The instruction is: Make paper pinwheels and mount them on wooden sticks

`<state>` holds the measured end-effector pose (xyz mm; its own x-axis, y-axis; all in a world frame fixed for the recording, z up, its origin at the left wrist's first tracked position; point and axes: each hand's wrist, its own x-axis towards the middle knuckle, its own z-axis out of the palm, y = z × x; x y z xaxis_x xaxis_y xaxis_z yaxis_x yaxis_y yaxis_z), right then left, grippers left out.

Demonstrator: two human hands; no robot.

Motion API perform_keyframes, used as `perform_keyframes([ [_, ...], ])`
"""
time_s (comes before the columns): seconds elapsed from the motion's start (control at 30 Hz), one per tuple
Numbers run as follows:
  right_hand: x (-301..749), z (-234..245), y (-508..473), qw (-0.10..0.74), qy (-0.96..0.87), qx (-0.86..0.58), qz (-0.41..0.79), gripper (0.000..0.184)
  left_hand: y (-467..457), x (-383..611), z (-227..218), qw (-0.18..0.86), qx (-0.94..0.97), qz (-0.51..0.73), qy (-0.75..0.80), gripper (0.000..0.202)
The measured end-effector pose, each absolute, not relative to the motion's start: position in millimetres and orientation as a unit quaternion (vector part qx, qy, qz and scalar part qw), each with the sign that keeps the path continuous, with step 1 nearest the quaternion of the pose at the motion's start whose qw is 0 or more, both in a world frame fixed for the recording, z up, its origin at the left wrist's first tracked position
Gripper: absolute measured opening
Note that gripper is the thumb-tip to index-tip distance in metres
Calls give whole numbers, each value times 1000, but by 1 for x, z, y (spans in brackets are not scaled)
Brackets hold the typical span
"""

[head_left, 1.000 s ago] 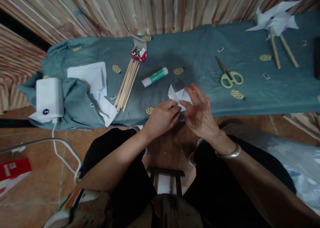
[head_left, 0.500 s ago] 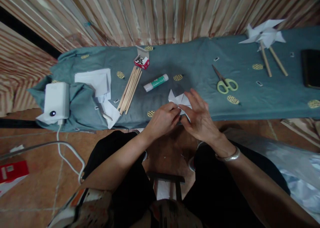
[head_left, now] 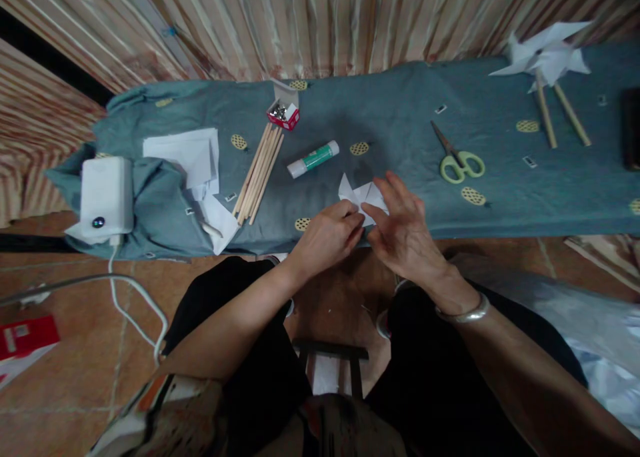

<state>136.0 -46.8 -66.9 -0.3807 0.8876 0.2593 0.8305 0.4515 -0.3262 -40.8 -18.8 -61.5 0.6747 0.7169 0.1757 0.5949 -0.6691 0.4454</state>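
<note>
A small white paper pinwheel (head_left: 368,194), its corners cut and folded, is between my hands at the front edge of the cloth-covered surface. My left hand (head_left: 330,235) is closed in a pinch on its lower left side, near the centre. On the right side, my right hand (head_left: 406,235) grips the paper, thumb near the middle and fingers bent over the outer edge. My fingers hide the pinwheel's lower part. Just beyond it lies a green and white glue stick (head_left: 314,159). Green-handled scissors (head_left: 460,162) rest to the right, blades pointing away.
Several wooden sticks (head_left: 259,175) lie left of the glue stick, below an open red box (head_left: 284,115) of metal pins. White paper sheets (head_left: 185,157) and a white power bank (head_left: 106,195) with a cable are further left. Finished pinwheels (head_left: 547,55) on sticks lie far right.
My camera view has shifted slightly, so the surroundings sit a little differently. Both hands keep hold of the paper pinwheel, with only small movement of the right fingers.
</note>
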Motion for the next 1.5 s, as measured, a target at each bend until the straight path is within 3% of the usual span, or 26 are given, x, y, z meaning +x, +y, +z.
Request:
perform_keyframes([
  [0.53,129,-68,-48,205,-838,-505,41,42,-18,-47,-62,182,889,211,365,17],
  [0.87,123,-61,-41,193,-851,-488,-18,28,-6,-76,-58,248,783,332,463,18],
  [0.93,125,-63,-40,192,-853,-486,-16,29,-4,-81,-60,310,735,346,494,18],
  [1.1,130,-69,-38,198,-854,-481,-21,32,-8,-72,-64,640,436,394,495,28],
  [1.17,131,-69,-38,199,-855,-479,-24,31,-11,-63,-62,718,332,402,460,29],
  [1.5,128,-67,-40,229,-848,-477,-23,29,-6,-45,-57,789,262,392,393,23],
])
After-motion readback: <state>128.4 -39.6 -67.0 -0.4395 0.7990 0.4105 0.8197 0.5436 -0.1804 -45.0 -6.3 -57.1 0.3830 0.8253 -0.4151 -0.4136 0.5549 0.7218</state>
